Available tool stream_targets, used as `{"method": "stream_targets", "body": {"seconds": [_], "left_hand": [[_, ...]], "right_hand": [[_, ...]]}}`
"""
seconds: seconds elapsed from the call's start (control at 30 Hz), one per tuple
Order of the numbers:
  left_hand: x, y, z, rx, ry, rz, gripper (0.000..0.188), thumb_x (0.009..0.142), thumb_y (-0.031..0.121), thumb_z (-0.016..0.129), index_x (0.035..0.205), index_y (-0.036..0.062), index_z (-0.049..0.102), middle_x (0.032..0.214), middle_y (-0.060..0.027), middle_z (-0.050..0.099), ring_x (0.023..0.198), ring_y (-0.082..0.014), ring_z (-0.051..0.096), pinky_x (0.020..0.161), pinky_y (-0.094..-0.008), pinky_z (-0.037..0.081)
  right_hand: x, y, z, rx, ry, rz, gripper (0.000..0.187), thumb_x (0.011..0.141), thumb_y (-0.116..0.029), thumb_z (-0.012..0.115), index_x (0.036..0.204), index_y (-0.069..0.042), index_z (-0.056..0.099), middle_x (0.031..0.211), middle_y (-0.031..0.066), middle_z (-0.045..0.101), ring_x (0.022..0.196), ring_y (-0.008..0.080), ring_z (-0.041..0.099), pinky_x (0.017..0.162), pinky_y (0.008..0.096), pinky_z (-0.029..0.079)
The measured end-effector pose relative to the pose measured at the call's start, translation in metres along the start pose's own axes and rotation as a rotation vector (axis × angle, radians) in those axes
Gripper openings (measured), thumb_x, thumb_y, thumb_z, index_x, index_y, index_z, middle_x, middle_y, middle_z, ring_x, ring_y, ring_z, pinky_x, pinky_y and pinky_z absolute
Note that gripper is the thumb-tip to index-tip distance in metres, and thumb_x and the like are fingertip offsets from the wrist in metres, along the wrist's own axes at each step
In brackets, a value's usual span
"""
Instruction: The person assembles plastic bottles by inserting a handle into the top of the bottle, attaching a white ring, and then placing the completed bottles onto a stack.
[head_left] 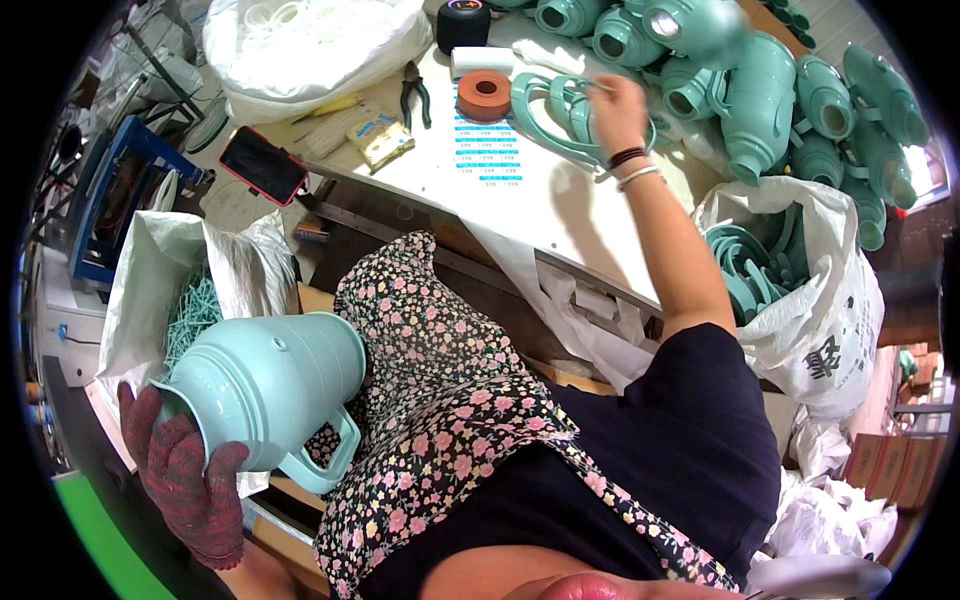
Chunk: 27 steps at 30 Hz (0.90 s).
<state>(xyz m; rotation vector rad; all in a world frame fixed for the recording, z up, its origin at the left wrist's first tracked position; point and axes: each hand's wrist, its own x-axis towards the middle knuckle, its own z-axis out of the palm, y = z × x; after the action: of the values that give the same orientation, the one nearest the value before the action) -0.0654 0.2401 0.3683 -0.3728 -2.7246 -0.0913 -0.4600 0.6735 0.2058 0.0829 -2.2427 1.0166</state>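
Note:
My left hand (185, 480), in a dark red knit glove, grips the open mouth of a teal plastic jug body (275, 385), its fingers over the rim. The jug lies tilted on its side against my flowered apron, with its handle (335, 455) pointing down toward me. Across the white table, my bare right hand (622, 115) is closed at a small group of teal curved plastic handles (560, 110). Its fingertips appear to pinch one of these loops, though the exact grip is partly hidden. Bracelets circle the right wrist.
Several teal jug bodies (760, 110) are heaped at the far right. A white sack (830, 330) holds teal parts; another (140, 280) at left holds small teal sticks. On the table lie an orange-brown tape roll (484, 95), pliers (415, 97), a sticker sheet (488, 155) and a phone (263, 165).

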Motion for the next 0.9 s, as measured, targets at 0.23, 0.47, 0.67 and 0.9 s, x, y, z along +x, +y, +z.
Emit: {"method": "stream_targets", "body": {"seconds": [0.23,0.47,0.67,0.9], "left_hand": [[0.027,0.017,0.03,-0.023,-0.023,-0.033,0.022,0.069,0.009,0.073,0.082,0.0019,0.056,0.091,-0.0141,0.055,0.102,-0.0372,0.052,0.088,-0.0486,0.041],[0.03,0.031,0.031,-0.02,-0.069,-0.068,0.024,0.068,0.012,0.075,0.087,0.0042,0.062,0.09,-0.0128,0.059,0.094,-0.035,0.056,0.097,-0.0503,0.04],[0.017,0.04,0.047,0.004,-0.011,-0.036,0.027,0.068,0.014,0.076,0.087,0.0032,0.061,0.086,-0.0127,0.059,0.091,-0.0341,0.058,0.098,-0.0516,0.039],[0.0,0.033,0.03,-0.015,0.111,-0.066,0.02,0.073,0.009,0.072,0.089,0.0011,0.063,0.087,-0.0142,0.061,0.089,-0.035,0.058,0.081,-0.047,0.046]], "right_hand": [[0.016,0.139,-0.041,-0.696,-0.548,0.687,0.068,0.08,-0.06,0.054,0.104,0.001,0.067,0.113,0.0183,0.065,0.108,0.0313,0.06,0.092,0.0404,0.044],[0.026,0.205,-0.046,-0.428,-0.507,0.85,0.061,0.086,-0.051,0.048,0.114,0.001,0.064,0.121,0.0202,0.061,0.115,0.0334,0.056,0.096,0.0406,0.042],[0.02,0.152,-0.043,-0.555,-0.432,0.888,0.048,0.083,-0.037,0.054,0.109,0.001,0.067,0.119,0.0219,0.061,0.114,0.035,0.057,0.097,0.0402,0.043],[0.03,0.085,-0.047,0.401,0.197,0.547,0.013,0.081,-0.011,0.054,0.078,-0.001,0.047,0.068,0.0131,0.055,0.049,0.022,0.056,0.041,0.0356,0.045]]}}
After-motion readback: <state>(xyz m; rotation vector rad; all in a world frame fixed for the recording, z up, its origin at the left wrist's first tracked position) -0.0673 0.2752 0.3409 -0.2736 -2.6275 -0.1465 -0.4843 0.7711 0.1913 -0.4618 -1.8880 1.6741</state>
